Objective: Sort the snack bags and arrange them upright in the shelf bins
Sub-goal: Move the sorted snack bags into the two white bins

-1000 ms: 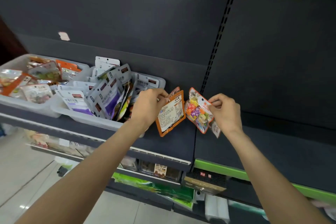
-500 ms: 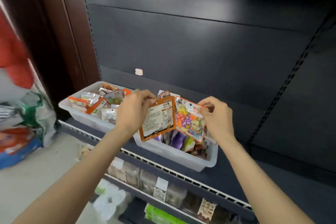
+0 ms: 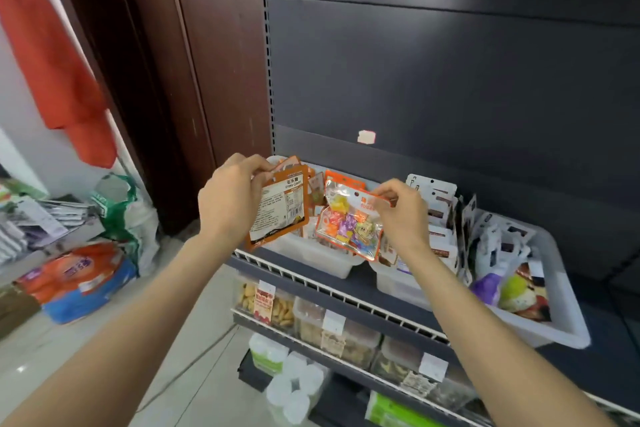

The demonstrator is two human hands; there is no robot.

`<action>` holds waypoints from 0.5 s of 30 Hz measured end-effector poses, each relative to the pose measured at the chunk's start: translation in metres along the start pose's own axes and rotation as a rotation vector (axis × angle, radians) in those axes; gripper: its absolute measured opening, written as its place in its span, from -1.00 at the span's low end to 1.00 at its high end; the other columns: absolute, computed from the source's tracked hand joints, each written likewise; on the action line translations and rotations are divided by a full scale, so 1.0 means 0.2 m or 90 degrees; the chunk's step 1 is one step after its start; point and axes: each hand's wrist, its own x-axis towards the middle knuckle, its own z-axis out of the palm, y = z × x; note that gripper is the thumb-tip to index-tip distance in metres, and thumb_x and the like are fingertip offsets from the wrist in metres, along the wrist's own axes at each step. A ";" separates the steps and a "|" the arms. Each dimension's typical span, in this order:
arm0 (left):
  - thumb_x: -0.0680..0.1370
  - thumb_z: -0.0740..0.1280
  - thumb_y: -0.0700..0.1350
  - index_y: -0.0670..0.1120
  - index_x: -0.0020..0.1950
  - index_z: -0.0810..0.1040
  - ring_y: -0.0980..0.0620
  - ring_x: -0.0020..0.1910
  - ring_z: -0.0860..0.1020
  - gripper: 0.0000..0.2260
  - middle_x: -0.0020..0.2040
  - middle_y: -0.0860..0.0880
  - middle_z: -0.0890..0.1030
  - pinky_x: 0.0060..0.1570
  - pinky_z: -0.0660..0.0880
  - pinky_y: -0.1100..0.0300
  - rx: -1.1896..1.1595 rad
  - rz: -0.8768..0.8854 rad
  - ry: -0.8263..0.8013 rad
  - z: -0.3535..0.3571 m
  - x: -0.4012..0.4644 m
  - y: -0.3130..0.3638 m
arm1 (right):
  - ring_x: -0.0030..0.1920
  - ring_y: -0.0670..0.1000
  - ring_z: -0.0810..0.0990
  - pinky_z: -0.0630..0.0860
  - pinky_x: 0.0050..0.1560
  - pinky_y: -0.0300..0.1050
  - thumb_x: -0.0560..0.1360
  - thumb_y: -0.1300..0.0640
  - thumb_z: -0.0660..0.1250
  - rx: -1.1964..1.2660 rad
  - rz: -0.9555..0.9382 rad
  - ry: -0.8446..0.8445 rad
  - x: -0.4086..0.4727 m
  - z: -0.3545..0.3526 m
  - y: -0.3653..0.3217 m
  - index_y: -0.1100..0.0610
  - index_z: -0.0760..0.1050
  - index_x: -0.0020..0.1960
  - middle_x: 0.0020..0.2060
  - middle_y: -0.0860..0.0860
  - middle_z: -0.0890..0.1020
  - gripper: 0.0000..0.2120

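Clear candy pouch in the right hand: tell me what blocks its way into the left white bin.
Nothing visible blocks it. The right hand holds the clear candy pouch above the left white plastic bin, which already holds orange-edged bags.

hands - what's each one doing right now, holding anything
Left hand: closed, pinching the top of the orange-edged candy bag.
Right hand: closed, pinching the top of the clear bag of colourful sweets.

red cloth (image 3: 59, 55), brown door (image 3: 194, 55), floor bags (image 3: 79, 279)
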 end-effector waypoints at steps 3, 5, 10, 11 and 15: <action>0.60 0.25 -0.06 0.03 0.06 0.60 -0.05 -0.11 0.52 -0.85 -0.02 0.00 0.55 -0.24 0.37 0.10 -0.012 0.005 -0.001 0.06 0.11 -0.10 | -0.17 -0.21 0.51 0.38 -0.18 -0.43 0.51 0.26 0.34 0.001 0.014 -0.008 0.10 0.17 0.06 0.03 0.51 -0.12 -0.16 -0.14 0.56 -0.86; 0.59 0.26 -0.06 0.03 0.04 0.60 -0.04 -0.12 0.53 -0.87 -0.04 0.02 0.55 -0.24 0.43 0.09 -0.015 0.021 -0.012 0.11 0.18 -0.15 | -0.14 -0.20 0.51 0.46 -0.10 -0.34 0.51 0.26 0.35 0.016 0.024 -0.012 0.17 0.27 0.11 0.03 0.52 -0.12 -0.19 -0.20 0.53 -0.86; 0.59 0.27 -0.06 0.03 0.04 0.61 0.01 -0.12 0.53 -0.87 -0.07 0.07 0.53 -0.26 0.42 0.13 -0.029 0.046 -0.062 0.23 0.33 -0.24 | -0.11 -0.08 0.55 0.50 -0.02 -0.17 0.45 0.41 0.33 0.007 0.069 -0.125 0.27 0.45 0.24 0.05 0.52 -0.19 -0.17 -0.05 0.59 -0.74; 0.59 0.27 -0.06 0.03 0.04 0.61 0.01 -0.12 0.52 -0.88 -0.08 0.08 0.52 -0.25 0.43 0.12 -0.035 0.050 -0.074 0.25 0.36 -0.24 | -0.10 -0.07 0.55 0.51 0.01 -0.14 0.44 0.44 0.33 -0.023 0.074 -0.161 0.26 0.48 0.27 0.05 0.53 -0.19 -0.16 -0.03 0.61 -0.71; 0.58 0.29 -0.06 0.01 0.04 0.61 0.02 -0.13 0.53 -0.88 -0.05 0.06 0.55 -0.21 0.49 0.11 -0.063 0.071 -0.120 0.33 0.43 -0.26 | -0.01 -0.04 0.59 0.53 0.07 -0.11 0.45 0.40 0.34 -0.162 0.091 -0.227 0.24 0.49 0.34 0.11 0.63 0.01 -0.04 0.01 0.66 -0.75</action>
